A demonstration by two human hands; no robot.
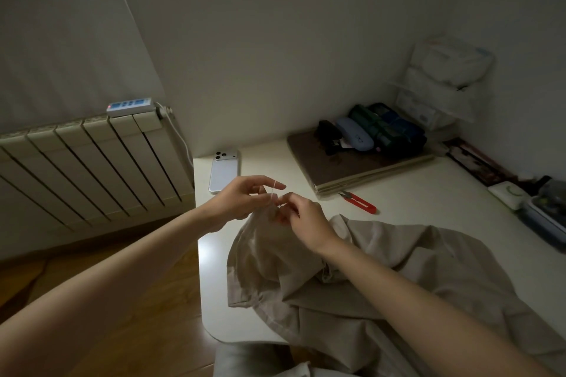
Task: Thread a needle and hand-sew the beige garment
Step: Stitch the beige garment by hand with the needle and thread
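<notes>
Table [428,193] bears beige garment [382,269] beneath left hand [242,202], right hand [306,220] (thread [274,193] between).

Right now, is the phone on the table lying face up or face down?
Face down: the phone shows its back, with camera lenses at the far end.

matt beige cloth garment [352,278], creased

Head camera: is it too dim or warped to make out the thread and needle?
Head view: dim, with soft glare on the table edge and wide-angle bowing in the radiator; the thread shows only as a faint pale line between the left hand and right hand; needle too small to tell.
</notes>
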